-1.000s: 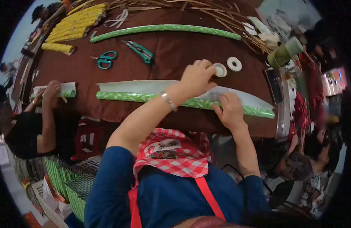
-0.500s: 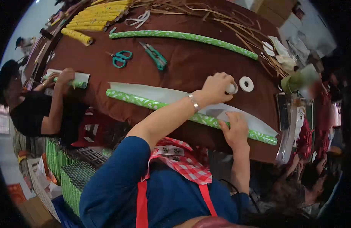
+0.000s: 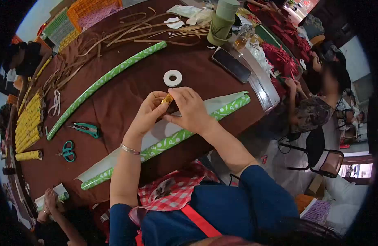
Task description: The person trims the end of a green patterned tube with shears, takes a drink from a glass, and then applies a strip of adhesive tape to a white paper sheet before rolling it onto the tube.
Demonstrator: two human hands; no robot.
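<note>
My left hand (image 3: 150,110), with a bracelet at the wrist, and my right hand (image 3: 191,107) come together over the table. Pinched between their fingers is a small roll of tape (image 3: 167,99), shiny gold where it shows and mostly covered by the fingers. Just beyond them a white tape ring (image 3: 172,78) lies flat. Under my forearms stretches a long roll of green patterned wrapping paper (image 3: 168,140), its white inner edge turned up along the far side. Another long green roll (image 3: 105,82) lies further left, slightly curved.
A teal cutter (image 3: 86,129) and teal scissors (image 3: 67,151) lie on the left, near stacked yellow rolls (image 3: 30,123). Brown strips (image 3: 115,37) spread across the back. A phone (image 3: 232,64) and green cup (image 3: 221,25) stand at right. Another person's hands (image 3: 51,199) work at lower left.
My view has turned to the right. My right hand has left the wrapping paper and joined my left hand at the small tape roll, which my left hand held before.
</note>
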